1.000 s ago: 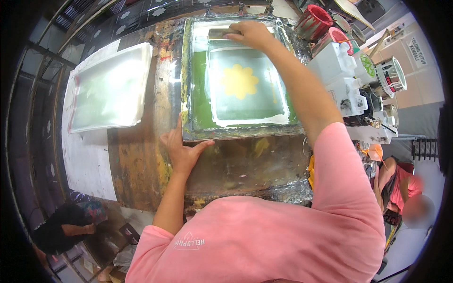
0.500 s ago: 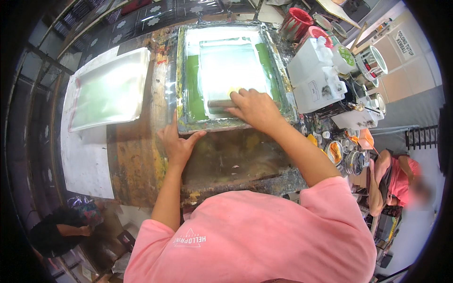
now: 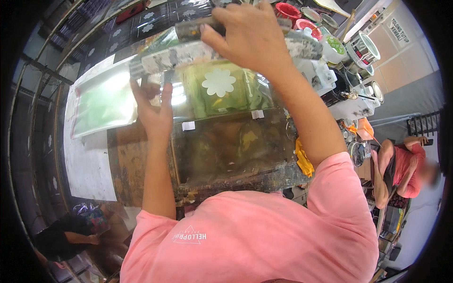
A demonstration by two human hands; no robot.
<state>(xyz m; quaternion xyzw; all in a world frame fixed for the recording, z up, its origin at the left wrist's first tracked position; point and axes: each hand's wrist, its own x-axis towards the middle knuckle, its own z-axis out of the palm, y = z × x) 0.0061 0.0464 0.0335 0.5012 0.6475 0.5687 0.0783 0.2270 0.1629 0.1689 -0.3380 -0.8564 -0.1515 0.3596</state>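
Note:
A screen-printing frame (image 3: 184, 55) is tilted up, its ink-stained near bar raised over the table. My right hand (image 3: 252, 35) is over this bar, fingers closed round a squeegee (image 3: 188, 32) lying across the screen. Beneath lies a clear sheet (image 3: 177, 111) on a greenish area, with a pale flower shape (image 3: 218, 82) showing. Two small white tabs, a left tab (image 3: 188, 126) and a right tab (image 3: 257, 114), mark its near edge. My left hand (image 3: 153, 106) is below the frame's left corner, fingers apart and holding nothing, beside a stack of clear sheets (image 3: 106, 104).
White paper (image 3: 87, 165) extends under the stack. White jugs (image 3: 325, 80), paint-stained cans (image 3: 363, 49) and red tubs (image 3: 288, 12) crowd the right side. A yellow cloth (image 3: 304, 160) hangs by my right forearm. One person (image 3: 406, 165) sits at right; another (image 3: 61, 238) is lower left.
The frame has risen from flat to tilted, exposing the sheet and flower shape. My right hand has moved up and away with the squeegee. My left hand has shifted left off the frame's edge.

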